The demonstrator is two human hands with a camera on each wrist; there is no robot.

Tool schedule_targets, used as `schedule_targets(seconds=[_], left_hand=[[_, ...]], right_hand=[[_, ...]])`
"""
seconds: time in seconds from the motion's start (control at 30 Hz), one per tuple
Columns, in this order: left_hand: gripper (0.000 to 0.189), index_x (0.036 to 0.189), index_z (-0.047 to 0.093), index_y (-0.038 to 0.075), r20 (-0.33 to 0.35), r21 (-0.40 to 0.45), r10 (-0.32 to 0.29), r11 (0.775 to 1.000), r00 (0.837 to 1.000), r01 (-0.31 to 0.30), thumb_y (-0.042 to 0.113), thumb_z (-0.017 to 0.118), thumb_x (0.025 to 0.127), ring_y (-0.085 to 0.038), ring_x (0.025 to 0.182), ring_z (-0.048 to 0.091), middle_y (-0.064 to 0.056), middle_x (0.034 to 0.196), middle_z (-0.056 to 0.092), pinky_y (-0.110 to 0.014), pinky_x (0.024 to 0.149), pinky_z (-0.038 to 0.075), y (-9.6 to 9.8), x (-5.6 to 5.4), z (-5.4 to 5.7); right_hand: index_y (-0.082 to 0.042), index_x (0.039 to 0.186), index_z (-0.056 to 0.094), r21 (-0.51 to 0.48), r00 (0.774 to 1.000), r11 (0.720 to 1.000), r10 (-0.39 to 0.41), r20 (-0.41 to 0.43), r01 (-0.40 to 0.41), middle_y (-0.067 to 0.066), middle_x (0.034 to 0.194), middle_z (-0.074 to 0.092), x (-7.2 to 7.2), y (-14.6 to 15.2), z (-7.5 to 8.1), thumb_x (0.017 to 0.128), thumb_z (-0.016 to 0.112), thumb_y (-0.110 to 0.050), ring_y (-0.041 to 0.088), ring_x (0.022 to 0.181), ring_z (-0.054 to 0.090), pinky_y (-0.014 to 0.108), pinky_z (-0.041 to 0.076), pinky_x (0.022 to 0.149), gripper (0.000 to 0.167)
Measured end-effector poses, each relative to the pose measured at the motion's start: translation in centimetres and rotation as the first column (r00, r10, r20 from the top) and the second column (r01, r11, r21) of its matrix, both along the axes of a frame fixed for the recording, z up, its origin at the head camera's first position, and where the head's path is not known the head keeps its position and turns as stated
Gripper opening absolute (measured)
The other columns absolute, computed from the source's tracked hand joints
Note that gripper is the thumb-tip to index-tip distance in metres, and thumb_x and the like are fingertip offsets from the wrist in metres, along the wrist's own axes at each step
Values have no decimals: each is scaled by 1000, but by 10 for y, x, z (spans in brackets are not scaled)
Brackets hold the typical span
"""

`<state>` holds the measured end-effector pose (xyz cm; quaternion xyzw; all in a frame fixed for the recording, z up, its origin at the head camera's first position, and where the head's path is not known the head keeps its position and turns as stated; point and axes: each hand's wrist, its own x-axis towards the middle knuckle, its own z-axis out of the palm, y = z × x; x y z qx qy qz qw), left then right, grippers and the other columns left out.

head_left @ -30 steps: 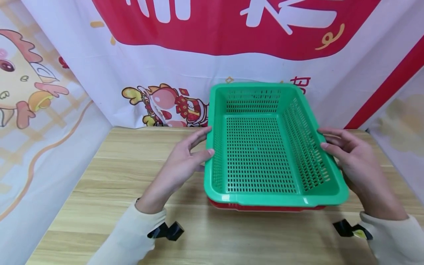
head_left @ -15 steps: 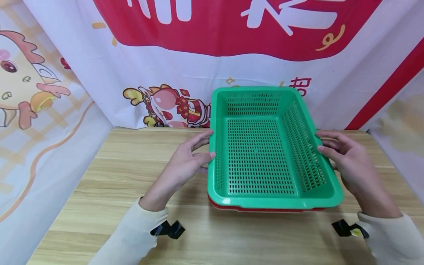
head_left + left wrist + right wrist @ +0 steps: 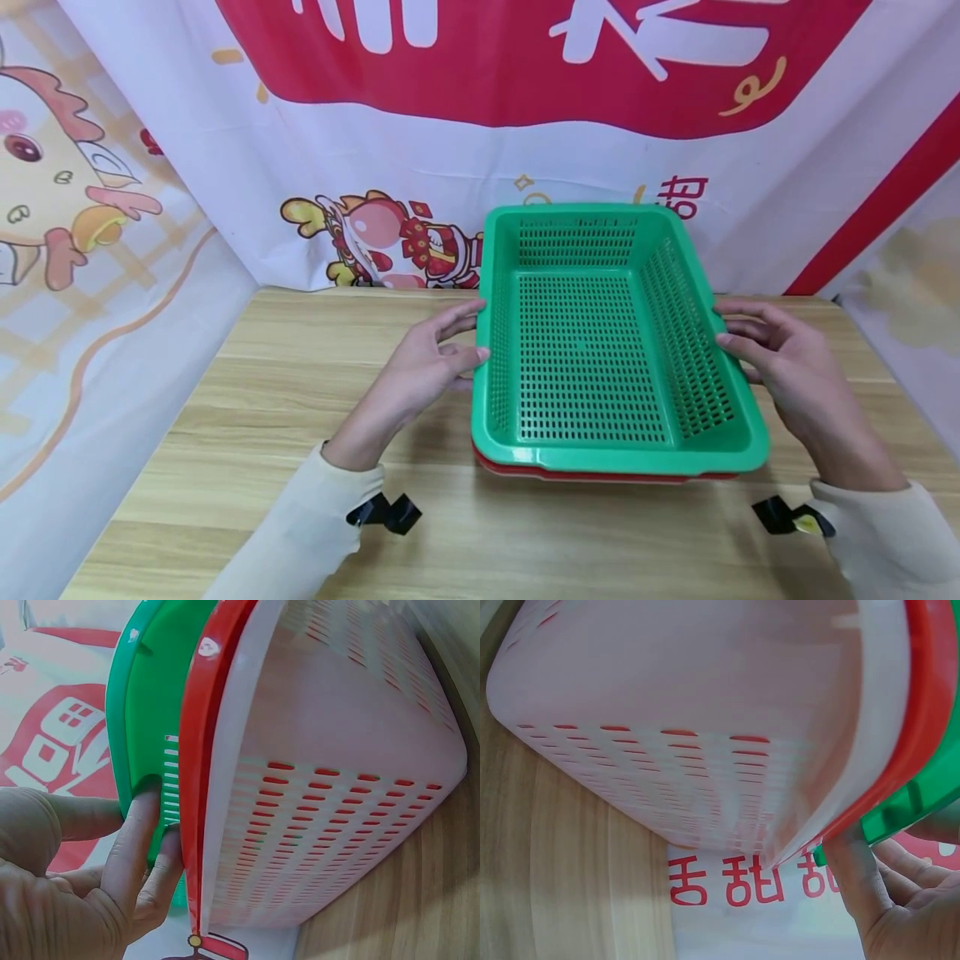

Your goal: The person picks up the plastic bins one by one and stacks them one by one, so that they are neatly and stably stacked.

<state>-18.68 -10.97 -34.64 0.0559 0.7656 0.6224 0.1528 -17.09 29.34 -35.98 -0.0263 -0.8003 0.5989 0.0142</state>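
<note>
A green perforated plastic basket (image 3: 588,358) sits partway down inside a red basket (image 3: 196,750), which is nested in a white slotted basket (image 3: 300,742) standing on the table. My left hand (image 3: 423,362) grips the green basket's left rim, thumb on top and fingers underneath. On the opposite side my right hand (image 3: 795,362) holds the right rim the same way. From the head view only a strip of red shows below the green front rim. Both wrist views reveal a gap between the green and red rims, wider on the left.
The baskets rest on a wood-grain table (image 3: 285,400). Behind it hangs a white cloth backdrop (image 3: 450,150) with red print and cartoon figures, close to the baskets' far side. Another printed cloth (image 3: 112,375) borders the left side.
Both hands have lowered the green basket further into the red one. Its far rim now sits lower in the head view, and less of it overhangs at the right.
</note>
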Motion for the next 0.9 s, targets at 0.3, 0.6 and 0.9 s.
schedule_targets(seconds=[0.3, 0.6, 0.9], left_hand=[[65, 159, 44, 25, 3, -4, 1, 1000, 1000, -1, 8, 69, 101, -25, 111, 74, -7, 150, 55, -39, 83, 66, 0, -1, -2], [65, 158, 46, 26, 8, -29, 1, 1000, 1000, -1, 9, 70, 100, -25, 111, 74, -8, 146, 55, -39, 83, 66, 1, -1, 0], [65, 158, 46, 23, 24, -30, 3, 1000, 1000, -2, 7, 70, 100, -23, 105, 74, -10, 141, 54, -38, 83, 66, 2, -4, 1]], right_hand=[[-26, 139, 59, 164, 1000, 986, -8, 22, 4, -29, 106, 69, -4, 0, -1, 105, 65, -26, -5, 92, 68, 21, 60, 73, 35], [-14, 147, 54, 239, 1000, 971, -9, 27, 3, -31, 105, 64, -3, 1, 2, 106, 63, -27, -5, 91, 68, 20, 61, 75, 44], [-7, 151, 50, 284, 999, 959, -7, 53, -8, -28, 104, 60, -6, -1, 3, 106, 62, -27, -3, 88, 67, 18, 60, 75, 50]])
